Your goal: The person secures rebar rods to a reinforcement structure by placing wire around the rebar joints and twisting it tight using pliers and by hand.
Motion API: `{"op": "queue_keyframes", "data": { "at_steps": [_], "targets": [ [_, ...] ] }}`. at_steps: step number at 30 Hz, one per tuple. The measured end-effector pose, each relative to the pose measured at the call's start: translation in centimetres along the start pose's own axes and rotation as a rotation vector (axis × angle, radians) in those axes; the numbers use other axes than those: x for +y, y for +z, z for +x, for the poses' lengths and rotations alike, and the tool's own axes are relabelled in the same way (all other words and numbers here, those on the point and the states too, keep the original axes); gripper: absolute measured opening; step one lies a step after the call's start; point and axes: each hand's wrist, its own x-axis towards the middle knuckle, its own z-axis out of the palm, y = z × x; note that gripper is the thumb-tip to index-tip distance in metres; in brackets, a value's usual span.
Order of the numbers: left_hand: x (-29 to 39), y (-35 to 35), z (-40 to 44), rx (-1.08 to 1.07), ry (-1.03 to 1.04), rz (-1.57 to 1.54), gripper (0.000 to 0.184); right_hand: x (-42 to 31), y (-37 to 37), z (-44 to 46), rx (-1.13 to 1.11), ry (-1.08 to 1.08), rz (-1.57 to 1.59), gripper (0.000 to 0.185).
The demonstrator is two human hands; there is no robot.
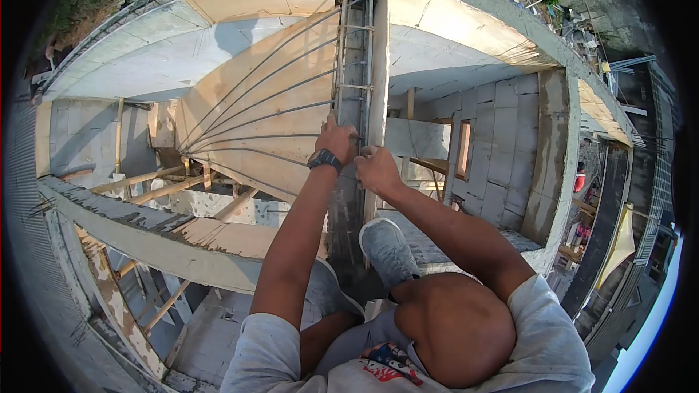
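My left hand [337,141], with a dark watch [324,160] on its wrist, is closed over the left side of a rebar cage [354,58], near the ends of the bent bars. Just to the right, my right hand [378,170] is closed in a pinch at the cage's right side. What its fingertips hold is hidden or too small to make out. The cage runs lengthwise in a narrow beam trough away from me. Several bent rebars [255,113] fan out to the left across a plywood panel [269,80].
My shoes [389,251] stand by the trough. A plywood board [379,58] edges its right side. Openings with wooden props [164,191] drop away at left, and block walls [495,145] stand below at right. A concrete-topped beam [145,222] crosses at lower left.
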Motion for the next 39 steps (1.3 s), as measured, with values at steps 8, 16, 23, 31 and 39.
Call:
{"op": "queue_keyframes", "data": {
  "at_steps": [8, 16, 23, 31, 39],
  "targets": [
    [1.5, -1.4, -2.1, 0.378, 0.096, -0.040, 0.025, 0.3, -0.6, 0.7, -0.013, 0.065, 0.068, 0.027],
    [1.5, -1.2, 0.5, -0.262, -0.102, -0.140, 0.052, 2.7, -0.2, 2.3, -0.065, 0.027, 0.122, 0.035],
    [0.7, 2.3, 2.8, -0.142, -0.318, -0.211, 0.049, 0.4, -0.4, -0.5, -0.087, 0.130, 0.358, 0.029],
    [-0.4, 1.7, 3.0, -0.146, -0.359, -0.457, 0.034, 4.1, 2.2, -0.2, 0.038, -0.230, -0.048, 0.027],
    [1.7, -0.7, 4.2, -0.258, 0.011, -0.002, 0.063, 0.4, 3.1, -0.3, -0.064, 0.024, 0.215, 0.025]
  ]
}}
